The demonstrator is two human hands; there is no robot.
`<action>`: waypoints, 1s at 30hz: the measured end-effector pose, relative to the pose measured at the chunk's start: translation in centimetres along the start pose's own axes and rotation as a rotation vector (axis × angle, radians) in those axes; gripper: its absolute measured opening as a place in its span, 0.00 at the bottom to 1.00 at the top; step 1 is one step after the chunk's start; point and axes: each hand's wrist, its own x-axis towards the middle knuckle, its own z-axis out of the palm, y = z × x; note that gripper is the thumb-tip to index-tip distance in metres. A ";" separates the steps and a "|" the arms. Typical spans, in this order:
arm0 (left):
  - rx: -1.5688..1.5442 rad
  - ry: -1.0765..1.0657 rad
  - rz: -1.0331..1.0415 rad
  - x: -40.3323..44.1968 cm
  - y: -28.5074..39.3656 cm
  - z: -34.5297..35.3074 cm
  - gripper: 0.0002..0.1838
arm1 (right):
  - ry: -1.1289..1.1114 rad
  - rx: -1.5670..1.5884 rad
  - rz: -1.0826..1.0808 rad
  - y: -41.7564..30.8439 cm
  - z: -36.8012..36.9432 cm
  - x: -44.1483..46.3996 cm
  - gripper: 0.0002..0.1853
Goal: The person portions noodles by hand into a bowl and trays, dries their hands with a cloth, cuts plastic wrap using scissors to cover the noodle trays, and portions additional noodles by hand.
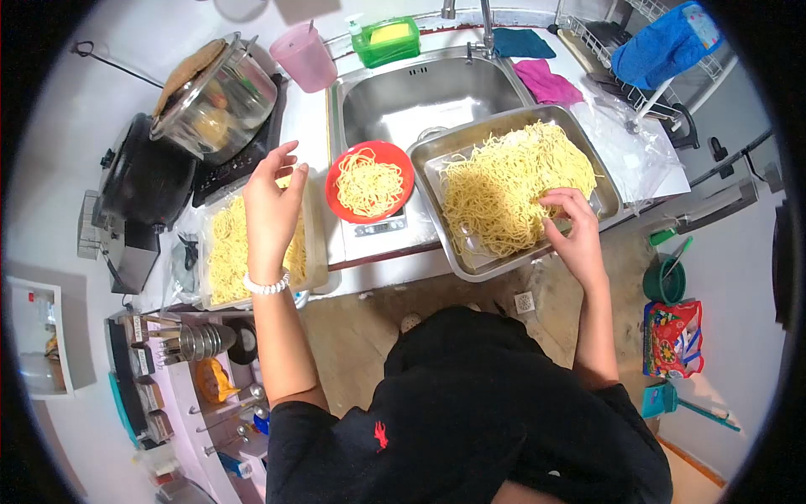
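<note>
A large metal tray (463, 270) heaped with yellow noodles (512, 185) rests over the front right of the sink. At the heap's right side is my right hand (578, 231), its thumb and fingers curved apart; the fingertips meet the noodles, and no strands show lifted. A red plate (333, 202) with a smaller portion of noodles (369, 183) sits on a digital scale (383, 228) between my hands. My left hand (273, 189) hovers, fingers apart and holding nothing, above a clear plastic container (316, 252) of more noodles (228, 260), partly hidden by my arm.
Behind lies the steel sink (378, 92) with its faucet (487, 34). A pink cup (304, 59), a green soap holder (390, 50) and a glass-sided pot (218, 109) stand at the back left. A pink cloth (547, 82) and a dish rack (646, 92) are at right.
</note>
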 end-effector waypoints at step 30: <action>0.012 -0.506 0.313 0.6 6.6 18.5 0.14 | 0.359 0.005 0.219 -2.8 2.7 -5.6 0.08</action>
